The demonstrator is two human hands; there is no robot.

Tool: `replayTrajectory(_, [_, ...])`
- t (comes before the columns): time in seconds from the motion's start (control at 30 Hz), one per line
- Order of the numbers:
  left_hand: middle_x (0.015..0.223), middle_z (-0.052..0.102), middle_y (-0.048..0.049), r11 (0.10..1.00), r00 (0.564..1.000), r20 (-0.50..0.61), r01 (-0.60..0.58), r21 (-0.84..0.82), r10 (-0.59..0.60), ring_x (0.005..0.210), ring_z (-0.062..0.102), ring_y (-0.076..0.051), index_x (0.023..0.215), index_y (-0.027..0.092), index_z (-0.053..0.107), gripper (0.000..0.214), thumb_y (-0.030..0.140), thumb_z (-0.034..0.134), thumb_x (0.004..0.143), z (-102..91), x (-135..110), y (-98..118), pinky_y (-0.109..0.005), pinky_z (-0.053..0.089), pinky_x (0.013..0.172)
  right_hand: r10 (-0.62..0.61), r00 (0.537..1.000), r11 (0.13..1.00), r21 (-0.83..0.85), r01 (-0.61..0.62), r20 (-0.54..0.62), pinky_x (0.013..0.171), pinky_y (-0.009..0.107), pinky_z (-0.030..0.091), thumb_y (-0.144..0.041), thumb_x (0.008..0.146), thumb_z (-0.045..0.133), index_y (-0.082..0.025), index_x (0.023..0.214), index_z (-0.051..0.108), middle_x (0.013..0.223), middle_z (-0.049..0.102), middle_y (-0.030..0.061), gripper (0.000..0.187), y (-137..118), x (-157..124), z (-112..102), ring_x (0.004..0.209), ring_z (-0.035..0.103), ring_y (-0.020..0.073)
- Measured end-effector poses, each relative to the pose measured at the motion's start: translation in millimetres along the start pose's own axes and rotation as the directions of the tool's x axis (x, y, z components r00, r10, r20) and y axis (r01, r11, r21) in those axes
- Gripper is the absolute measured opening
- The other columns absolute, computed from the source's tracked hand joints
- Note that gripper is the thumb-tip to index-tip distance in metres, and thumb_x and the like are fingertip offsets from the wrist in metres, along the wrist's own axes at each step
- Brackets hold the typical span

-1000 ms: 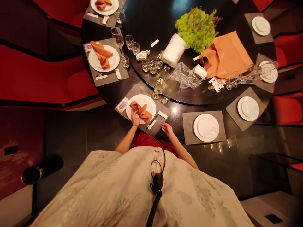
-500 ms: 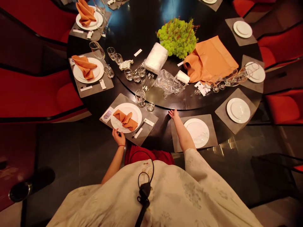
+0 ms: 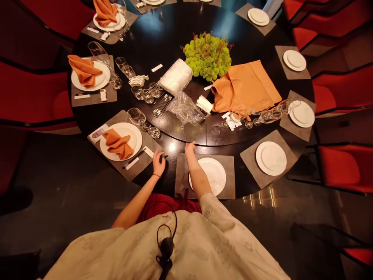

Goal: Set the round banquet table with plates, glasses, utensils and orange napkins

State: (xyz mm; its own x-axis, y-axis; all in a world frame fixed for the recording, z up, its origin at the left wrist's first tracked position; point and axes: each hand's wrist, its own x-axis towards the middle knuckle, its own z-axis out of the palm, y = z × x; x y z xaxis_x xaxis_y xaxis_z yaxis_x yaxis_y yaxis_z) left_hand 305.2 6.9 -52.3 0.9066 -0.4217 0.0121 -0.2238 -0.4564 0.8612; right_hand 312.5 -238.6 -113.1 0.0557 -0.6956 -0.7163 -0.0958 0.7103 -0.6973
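My left hand (image 3: 159, 163) lies palm down on the dark table edge, just right of a grey placemat (image 3: 116, 171). That mat carries a white plate (image 3: 132, 136) with a folded orange napkin (image 3: 117, 143), and chopsticks (image 3: 133, 159) lie beside the plate. My right hand (image 3: 190, 147) reaches over another grey placemat (image 3: 180, 175) that holds a bare white plate (image 3: 211, 175). Its fingertips rest on the rim of the round black turntable (image 3: 204, 138). Neither hand holds anything that I can see.
The turntable carries a green flower ball (image 3: 207, 56), an orange cloth pile (image 3: 247, 85), crumpled plastic (image 3: 185, 109), a white packet (image 3: 175, 77), chopsticks and several glasses. More mats with plates ring the table. Red chairs (image 3: 344, 167) stand around it.
The view has slid right along the table. My left hand left the plate with the napkin and now rests right of that mat. My right hand reached forward to the turntable's rim.
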Motion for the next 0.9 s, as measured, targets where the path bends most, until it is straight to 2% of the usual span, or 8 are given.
replayTrajectory(0.13, [0.142, 0.051, -0.0117, 0.984, 0.977, 0.122, -0.175, -0.018, 0.175, 0.142, 0.039, -0.026, 0.105, 0.021, 0.067, 0.026, 0.014, 0.05, 0.085, 53.5, 25, 36, -0.05, 0.029, 0.12, 0.004, 1.0, 1.0, -0.02, -0.004, -0.01, 0.08, 0.032, 0.061, -0.04, 0.096, 0.035, -0.027, 0.113, 0.058, 0.102, 0.068, 0.0047, 0.032, -8, 20, -26, 0.087, 0.069, 0.0114])
replayTrajectory(0.27, [0.142, 0.053, -0.0112, 0.977, 0.943, 0.259, -0.214, -0.006, 0.208, 0.144, 0.036, -0.028, 0.105, 0.021, 0.068, 0.03, 0.011, 0.052, 0.082, 78.9, 61, 40, -0.052, 0.028, 0.12, 0.022, 1.0, 0.999, -0.04, -0.023, -0.021, 0.075, 0.03, 0.061, -0.04, 0.097, 0.032, -0.029, 0.11, 0.058, 0.104, 0.068, 0.0044, 0.031, -29, 41, -60, 0.085, 0.069, 0.0107])
replayTrajectory(0.4, [0.15, 0.044, -0.0201, 0.99, 0.931, 0.354, -0.124, 0.061, 0.095, 0.148, 0.029, -0.034, 0.115, 0.012, 0.064, 0.042, 0.006, 0.058, 0.074, 85.7, 95, 31, -0.052, 0.025, 0.122, 0.065, 0.996, 0.997, -0.045, -0.068, -0.062, 0.071, 0.031, 0.061, -0.035, 0.1, 0.028, -0.028, 0.103, 0.056, 0.094, 0.067, 0.0026, 0.029, -61, 60, -99, 0.075, 0.067, 0.0107])
replayTrajectory(0.5, [0.154, 0.032, -0.0294, 0.983, 0.946, 0.318, 0.002, 0.185, -0.062, 0.15, 0.021, -0.039, 0.129, 0.001, 0.054, 0.061, 0.004, 0.062, 0.069, 80.3, 115, 22, -0.054, 0.022, 0.123, 0.077, 0.992, 0.995, -0.052, -0.083, -0.102, 0.072, 0.032, 0.06, -0.034, 0.102, 0.025, -0.025, 0.1, 0.055, 0.09, 0.065, 0.0034, 0.031, -88, 71, -128, 0.072, 0.066, 0.011])
replayTrajectory(0.6, [0.156, 0.028, -0.0311, 0.933, 0.939, 0.339, -0.062, 0.354, -0.066, 0.151, 0.018, -0.038, 0.139, -0.004, 0.044, 0.068, 0.008, 0.059, 0.073, 68.5, 128, 12, -0.054, 0.02, 0.123, 0.066, 0.985, 0.993, -0.085, -0.08, -0.156, 0.075, 0.033, 0.059, -0.035, 0.102, 0.029, -0.022, 0.097, 0.054, 0.089, 0.064, 0.005, 0.029, -117, 80, -155, 0.073, 0.066, 0.0116])
replayTrajectory(0.67, [0.157, 0.03, -0.0268, 0.873, 0.895, 0.446, -0.221, 0.435, 0.004, 0.151, 0.02, -0.034, 0.143, -0.003, 0.041, 0.068, 0.011, 0.054, 0.077, 62.0, 133, 8, -0.05, 0.021, 0.123, 0.014, 0.98, 0.99, -0.137, -0.042, -0.199, 0.076, 0.034, 0.059, -0.033, 0.101, 0.035, -0.02, 0.094, 0.053, 0.088, 0.064, 0.005, 0.023, -134, 83, -172, 0.074, 0.067, 0.0126])
replayTrajectory(0.77, [0.158, 0.032, -0.0226, 0.787, 0.777, 0.622, -0.441, 0.432, 0.094, 0.15, 0.025, -0.031, 0.146, 0.0, 0.039, 0.069, 0.016, 0.052, 0.081, 61.8, 133, 5, -0.045, 0.021, 0.124, -0.121, 0.949, 0.974, -0.218, 0.058, -0.29, 0.08, 0.036, 0.059, -0.024, 0.097, 0.036, -0.019, 0.093, 0.054, 0.09, 0.065, 0.006, 0.019, -146, 80, -191, 0.082, 0.069, 0.0158])
replayTrajectory(0.9, [0.157, 0.033, -0.0225, 0.761, 0.69, 0.704, -0.545, 0.352, 0.168, 0.149, 0.028, -0.029, 0.147, 0.0, 0.039, 0.069, 0.022, 0.053, 0.083, 75.2, 126, 6, -0.042, 0.022, 0.124, -0.424, 0.83, 0.876, -0.397, 0.275, -0.361, 0.105, 0.04, 0.047, -0.019, 0.092, 0.036, -0.017, 0.097, 0.061, 0.111, 0.066, 0.0118, 0.025, -135, 62, -194, 0.114, 0.062, 0.0209])
